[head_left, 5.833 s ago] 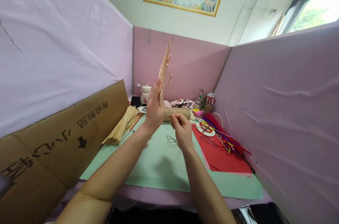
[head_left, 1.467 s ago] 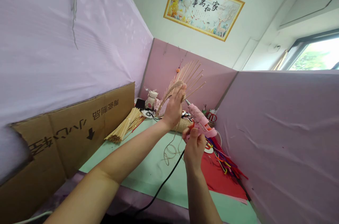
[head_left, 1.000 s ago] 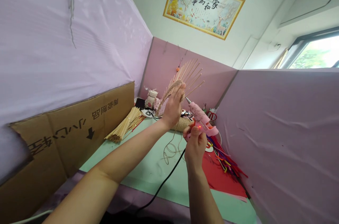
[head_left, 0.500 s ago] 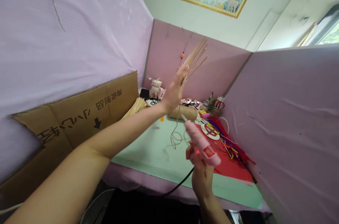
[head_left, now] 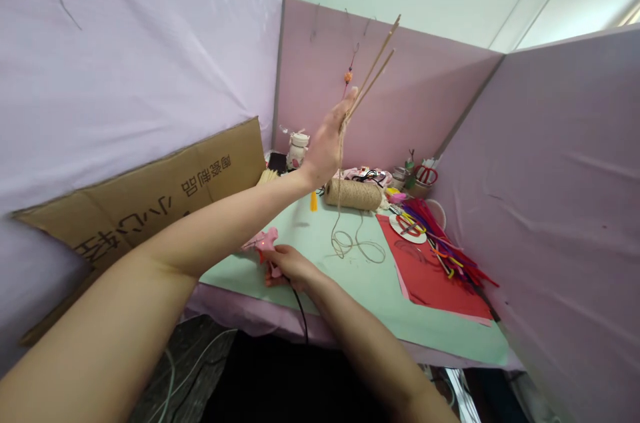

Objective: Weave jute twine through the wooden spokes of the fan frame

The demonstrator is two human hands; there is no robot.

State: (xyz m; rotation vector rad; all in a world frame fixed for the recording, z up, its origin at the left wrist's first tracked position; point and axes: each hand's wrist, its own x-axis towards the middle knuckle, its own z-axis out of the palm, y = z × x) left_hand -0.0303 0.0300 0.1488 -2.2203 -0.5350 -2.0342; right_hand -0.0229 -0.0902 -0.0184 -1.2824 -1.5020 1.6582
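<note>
Raised above the table, my left hand (head_left: pixel 327 139) is closed round a bundle of thin sticks (head_left: pixel 375 73) that point up and to the right. Twine (head_left: pixel 340 176) hangs from the bundle and loops on the tabletop. Low at the left of the table, my right hand (head_left: pixel 287 266) grips a pink glue gun (head_left: pixel 267 241) with a small red light; my left forearm partly covers the gun. A black cord runs down from it. The twine spool (head_left: pixel 355 195) lies behind the loops.
Red sheets (head_left: pixel 425 276), colourful pipe cleaners (head_left: pixel 450 249) and a white tape roll lie at the right. A white jar (head_left: pixel 299 149), more sticks (head_left: pixel 269 176) and a cardboard sheet (head_left: pixel 150 203) are at the left. Red-handled scissors (head_left: pixel 426 174) stand at the back right.
My right hand has carried the glue gun left and down, away from the hanging twine. My left hand still holds the sticks, now seen more edge-on. The view has tilted down.
</note>
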